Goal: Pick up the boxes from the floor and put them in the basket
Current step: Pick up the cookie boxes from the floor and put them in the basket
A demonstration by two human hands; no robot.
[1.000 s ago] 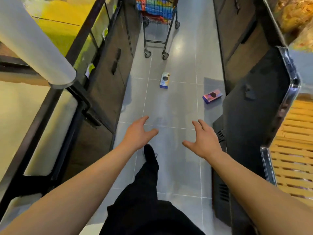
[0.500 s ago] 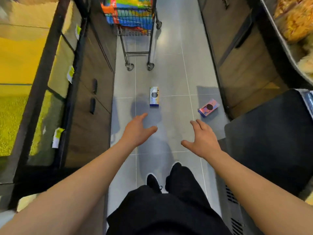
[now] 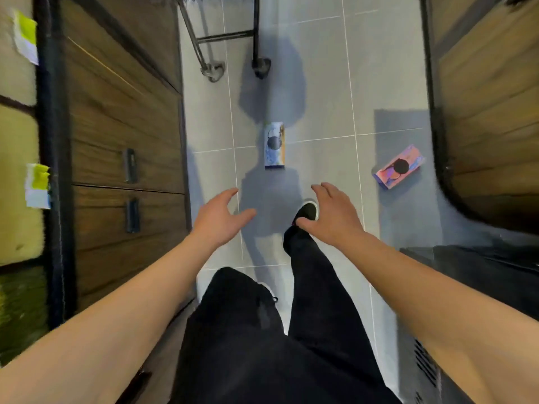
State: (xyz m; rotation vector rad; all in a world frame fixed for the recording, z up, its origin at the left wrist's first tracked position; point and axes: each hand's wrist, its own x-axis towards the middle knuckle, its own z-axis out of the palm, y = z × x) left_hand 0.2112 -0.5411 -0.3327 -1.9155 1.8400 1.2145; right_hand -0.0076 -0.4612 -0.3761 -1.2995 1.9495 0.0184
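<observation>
Reaching forward over the grey tile floor (image 3: 320,83), the left hand (image 3: 217,218) and right hand (image 3: 332,217) are both hovering with fingers spread and grasping nothing. A blue-white box (image 3: 274,145) is lying flat just ahead, well apart from a pink box (image 3: 399,167) resting near the dark cabinet base (image 3: 466,205) on the right. Only the basket cart's wheels (image 3: 214,71) are showing at the top. Risks: the leading shoe (image 3: 306,211) is stepping close and may be kicking the nearer box; the pink box is likely getting overlooked.
</observation>
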